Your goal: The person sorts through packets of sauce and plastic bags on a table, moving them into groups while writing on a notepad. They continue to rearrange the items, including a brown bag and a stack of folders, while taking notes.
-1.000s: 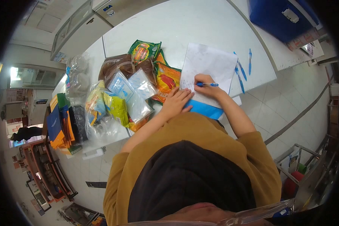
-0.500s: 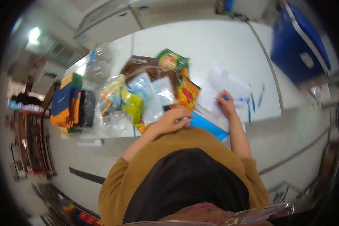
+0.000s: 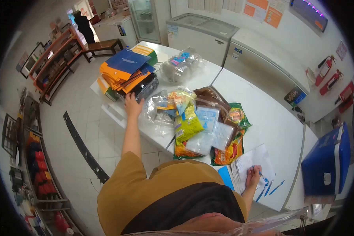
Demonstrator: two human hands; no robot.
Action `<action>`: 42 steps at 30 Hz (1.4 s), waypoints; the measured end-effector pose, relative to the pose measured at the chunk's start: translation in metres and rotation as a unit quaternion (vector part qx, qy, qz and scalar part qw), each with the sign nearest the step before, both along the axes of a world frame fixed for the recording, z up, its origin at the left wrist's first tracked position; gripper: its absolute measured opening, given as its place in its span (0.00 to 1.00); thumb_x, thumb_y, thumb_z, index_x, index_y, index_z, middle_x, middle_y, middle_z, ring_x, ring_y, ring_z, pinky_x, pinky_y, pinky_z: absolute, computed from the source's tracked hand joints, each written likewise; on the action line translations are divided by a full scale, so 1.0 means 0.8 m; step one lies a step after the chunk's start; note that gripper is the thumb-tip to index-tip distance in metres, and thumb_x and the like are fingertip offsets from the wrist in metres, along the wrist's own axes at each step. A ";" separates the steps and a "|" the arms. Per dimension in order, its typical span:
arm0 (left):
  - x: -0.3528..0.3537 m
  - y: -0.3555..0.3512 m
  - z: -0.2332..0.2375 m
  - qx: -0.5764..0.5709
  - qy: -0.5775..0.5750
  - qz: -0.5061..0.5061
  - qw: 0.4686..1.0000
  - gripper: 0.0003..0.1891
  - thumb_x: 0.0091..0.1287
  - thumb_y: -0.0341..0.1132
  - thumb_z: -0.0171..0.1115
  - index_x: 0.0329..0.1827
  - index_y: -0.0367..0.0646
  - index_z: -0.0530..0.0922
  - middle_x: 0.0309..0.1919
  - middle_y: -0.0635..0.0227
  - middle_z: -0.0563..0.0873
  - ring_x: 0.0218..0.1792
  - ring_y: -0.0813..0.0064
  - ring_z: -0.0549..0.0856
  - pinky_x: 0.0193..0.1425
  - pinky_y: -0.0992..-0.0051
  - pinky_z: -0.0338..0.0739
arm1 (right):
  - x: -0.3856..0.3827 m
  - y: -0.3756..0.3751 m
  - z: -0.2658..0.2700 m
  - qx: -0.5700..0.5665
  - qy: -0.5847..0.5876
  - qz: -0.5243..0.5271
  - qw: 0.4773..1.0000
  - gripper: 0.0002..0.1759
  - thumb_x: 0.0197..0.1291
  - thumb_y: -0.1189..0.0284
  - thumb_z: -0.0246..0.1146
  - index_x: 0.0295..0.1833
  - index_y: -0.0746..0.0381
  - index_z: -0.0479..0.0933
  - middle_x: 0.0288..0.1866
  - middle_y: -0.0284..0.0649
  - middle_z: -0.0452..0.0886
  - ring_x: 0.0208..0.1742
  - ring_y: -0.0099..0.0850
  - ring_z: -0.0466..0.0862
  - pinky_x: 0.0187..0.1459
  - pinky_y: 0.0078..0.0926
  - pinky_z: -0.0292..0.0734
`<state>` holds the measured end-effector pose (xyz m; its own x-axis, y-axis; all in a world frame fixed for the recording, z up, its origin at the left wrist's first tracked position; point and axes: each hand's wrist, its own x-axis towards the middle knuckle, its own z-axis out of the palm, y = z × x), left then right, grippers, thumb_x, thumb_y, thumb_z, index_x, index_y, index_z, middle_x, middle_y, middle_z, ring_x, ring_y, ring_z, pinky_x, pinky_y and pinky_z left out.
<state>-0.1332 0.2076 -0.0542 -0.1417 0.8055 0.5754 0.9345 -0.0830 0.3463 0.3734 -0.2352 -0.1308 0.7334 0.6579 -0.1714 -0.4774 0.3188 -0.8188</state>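
Note:
My left hand [image 3: 133, 105] reaches out to the left, fingers stretched against the near side of a black plastic-wrapped package [image 3: 147, 88]. Orange and dark blue envelopes [image 3: 124, 67] are stacked beside and above that package. At the right, my right hand [image 3: 254, 176] is closed around a blue pen [image 3: 260, 173] and rests on the white page of an open notebook [image 3: 259, 156]. A blue cover [image 3: 225, 177] shows along the notebook's left edge. Several more blue pens [image 3: 268, 188] lie on the table just right of this hand.
Plastic-wrapped snack packs [image 3: 189, 125], clear sachets [image 3: 207, 118] and a brown bag [image 3: 210, 97] cover the table's middle. Clear-wrapped goods [image 3: 181, 67] lie farther back. A blue cooler box [image 3: 326, 167] stands right; chest freezers [image 3: 263, 59] line the wall. A person [image 3: 83, 27] stands far left.
My left hand has moved from the table's front edge, near the snack packs, left to the black package. The view has swung left and up. My right hand stays at the notebook with the pen.

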 end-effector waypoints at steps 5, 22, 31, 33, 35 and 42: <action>-0.002 0.010 -0.030 -0.041 0.025 0.019 0.999 0.20 0.59 0.37 0.68 0.54 0.45 0.78 0.56 0.64 0.77 0.59 0.59 0.74 0.61 0.58 0.71 | 0.003 0.001 -0.006 0.017 -0.002 -0.008 1.000 0.07 0.61 0.78 0.60 0.37 0.56 0.69 0.32 0.32 0.72 0.32 0.23 0.73 0.33 0.22 0.68; 0.117 -0.130 0.081 0.123 -0.158 -0.276 0.940 0.09 0.59 0.27 0.63 0.43 0.39 0.80 0.39 0.59 0.82 0.43 0.58 0.82 0.49 0.63 0.75 | -0.023 0.006 0.007 -0.173 -0.195 0.016 0.965 0.08 0.60 0.77 0.65 0.39 0.56 0.72 0.26 0.31 0.73 0.24 0.21 0.72 0.25 0.18 0.67; 0.329 -0.324 0.024 -0.092 0.008 -0.832 0.547 0.19 0.58 0.32 0.69 0.52 0.42 0.79 0.54 0.57 0.81 0.55 0.56 0.80 0.59 0.57 0.73 | -0.022 0.004 0.014 -0.155 -0.199 0.092 0.963 0.09 0.56 0.76 0.70 0.39 0.61 0.76 0.32 0.32 0.80 0.32 0.18 0.77 0.34 0.18 0.72; 0.358 -0.359 -0.002 -0.106 0.062 -0.830 0.544 0.24 0.61 0.41 0.67 0.59 0.42 0.76 0.62 0.57 0.77 0.63 0.57 0.76 0.65 0.55 0.68 | -0.021 0.004 0.012 -0.152 -0.204 0.098 0.962 0.09 0.56 0.76 0.70 0.39 0.61 0.76 0.33 0.32 0.80 0.33 0.17 0.77 0.34 0.17 0.72; 0.370 -0.378 -0.025 -0.121 0.107 -0.815 0.556 0.29 0.64 0.48 0.64 0.65 0.43 0.72 0.68 0.57 0.72 0.69 0.58 0.71 0.70 0.54 0.63 | -0.026 0.002 0.016 -0.138 -0.215 0.104 0.961 0.08 0.57 0.76 0.70 0.39 0.61 0.76 0.33 0.32 0.80 0.35 0.17 0.76 0.35 0.17 0.71; 0.380 -0.396 -0.061 -0.106 0.172 -0.762 0.615 0.34 0.63 0.55 0.61 0.68 0.45 0.72 0.67 0.63 0.74 0.71 0.65 0.70 0.75 0.58 0.56 | -0.029 0.003 0.022 -0.093 -0.244 0.121 0.958 0.07 0.55 0.77 0.68 0.37 0.62 0.76 0.35 0.33 0.78 0.38 0.22 0.79 0.38 0.22 0.74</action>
